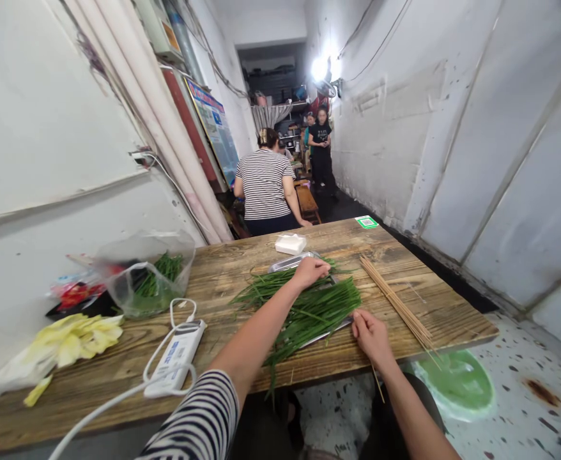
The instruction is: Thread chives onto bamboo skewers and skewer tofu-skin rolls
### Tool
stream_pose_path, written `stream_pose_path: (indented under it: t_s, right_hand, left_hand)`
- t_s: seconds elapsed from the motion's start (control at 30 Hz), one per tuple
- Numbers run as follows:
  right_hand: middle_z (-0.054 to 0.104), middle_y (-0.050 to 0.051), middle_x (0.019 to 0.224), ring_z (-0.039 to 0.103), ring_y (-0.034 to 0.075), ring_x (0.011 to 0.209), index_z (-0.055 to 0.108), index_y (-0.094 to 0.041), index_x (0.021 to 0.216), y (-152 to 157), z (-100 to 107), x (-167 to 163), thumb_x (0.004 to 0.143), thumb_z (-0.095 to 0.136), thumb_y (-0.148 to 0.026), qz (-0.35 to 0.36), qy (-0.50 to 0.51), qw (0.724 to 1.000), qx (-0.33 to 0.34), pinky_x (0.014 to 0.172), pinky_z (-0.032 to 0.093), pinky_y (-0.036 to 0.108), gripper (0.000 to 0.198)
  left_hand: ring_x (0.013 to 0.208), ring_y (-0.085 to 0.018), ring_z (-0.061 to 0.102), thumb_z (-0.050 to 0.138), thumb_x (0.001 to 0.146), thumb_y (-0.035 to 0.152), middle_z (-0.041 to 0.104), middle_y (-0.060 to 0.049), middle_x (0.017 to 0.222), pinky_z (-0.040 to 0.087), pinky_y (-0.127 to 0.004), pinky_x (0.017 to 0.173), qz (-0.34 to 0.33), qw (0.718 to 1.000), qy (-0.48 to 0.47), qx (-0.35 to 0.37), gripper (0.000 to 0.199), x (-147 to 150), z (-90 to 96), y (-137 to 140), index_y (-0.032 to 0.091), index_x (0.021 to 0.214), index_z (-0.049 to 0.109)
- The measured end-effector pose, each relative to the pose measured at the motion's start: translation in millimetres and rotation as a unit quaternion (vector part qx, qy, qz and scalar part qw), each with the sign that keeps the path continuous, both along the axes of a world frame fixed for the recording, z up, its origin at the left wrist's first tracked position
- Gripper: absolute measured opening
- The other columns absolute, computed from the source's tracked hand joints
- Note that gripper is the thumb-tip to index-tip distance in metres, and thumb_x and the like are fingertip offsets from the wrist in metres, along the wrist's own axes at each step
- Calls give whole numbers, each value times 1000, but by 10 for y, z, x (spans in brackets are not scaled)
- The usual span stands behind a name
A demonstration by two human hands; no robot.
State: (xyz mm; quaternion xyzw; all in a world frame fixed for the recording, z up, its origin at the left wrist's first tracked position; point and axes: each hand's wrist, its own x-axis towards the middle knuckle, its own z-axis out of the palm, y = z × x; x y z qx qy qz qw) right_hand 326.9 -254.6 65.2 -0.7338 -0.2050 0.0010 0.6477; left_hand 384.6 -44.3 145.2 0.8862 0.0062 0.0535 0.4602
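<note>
Over the near side of the wooden desk [232,260], a person's right grip [372,333] is pinched, by the look of it, around a thin stick [378,382], whose lower end pokes out below the hand, past the desk's edge. Its fingertips are right by the ends of the green blades [328,306]. The left grip [309,271] is over the far side of the heap, fingertips drawn together; I can't tell whether a blade is caught between them. The blades lie in a loose pile on a metal tray [292,262], spilling past its rim. I judge the step in hand to be picking and lining up blades beside the stick. The next move calls, I'd say, for a light pinch from both sides, since such soft blades probably bend easily. To the right of the pile lies a bundle of sticks [395,303]; a white box [290,244] sits behind the tray. Farther left are a power strip [177,361] and a plastic bag [158,300] holding more greens.
</note>
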Motion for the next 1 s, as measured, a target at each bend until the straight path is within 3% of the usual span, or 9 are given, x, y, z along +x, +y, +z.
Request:
stream_pose_path:
  t_s: [0.1,0.17,0.27,0.47,0.57,0.73,0.87,1.0]
  right_hand:
    - [42,-4,43,39,13,43,55,-20,65,-4,35,-15,85,44,-58,2,0,1000,-13,46,34,24,44]
    - [41,-4,43,39,13,42,53,-21,62,-3,52,-23,85,43,-59,-1,0,1000,-14,46,34,24,45]
    - [40,-4,42,38,12,42,50,-21,58,2,51,-26,85,42,-60,-5,-5,1000,-11,45,33,24,48]
    - [41,-5,43,39,12,43,53,-20,63,2,22,-19,86,43,-59,5,-2,1000,0,46,33,23,46]
    - [41,-5,44,39,12,43,51,-21,62,-3,32,-22,86,44,-58,6,-1,1000,-1,47,35,24,45]
    - [41,-5,44,39,12,43,51,-21,64,-2,60,-31,85,45,-58,14,9,1000,6,47,34,24,43]
    - [41,-5,44,38,12,43,50,-21,62,2,60,-30,85,45,-58,15,10,1000,10,47,34,24,44]
    - [41,-5,44,38,12,43,49,-21,61,2,23,-18,87,44,-56,14,3,1000,5,47,33,23,44]
  left_hand:
    - [70,-16,63,66,74,27,72,-4,74,43,-23,67,-27,977,-15,212,14,47,-75,85,17,75,75]
    - [71,-18,63,69,72,26,72,-5,74,42,-24,67,-46,955,-2,292,11,53,-148,84,18,75,76]
    - [78,-20,64,69,72,25,73,-7,80,42,-25,71,-53,944,-7,324,10,49,-258,33,21,78,76]
    - [78,-17,64,69,71,22,74,-4,80,42,-22,71,-85,952,-13,295,11,57,-340,2,23,78,76]
    - [72,-15,64,65,75,25,74,-4,78,42,-21,67,-60,966,-13,250,14,71,-307,47,20,82,76]
    - [65,-14,64,63,76,29,72,-4,69,46,-22,66,-12,999,-24,34,20,67,-244,87,13,77,74]
    - [61,-12,64,64,76,26,72,-5,70,49,-23,66,-39,992,9,-118,20,34,-234,11,10,85,72]
    - [55,-9,60,67,74,24,72,-5,70,48,-22,61,-49,983,27,-175,27,9,-219,-66,9,96,69]
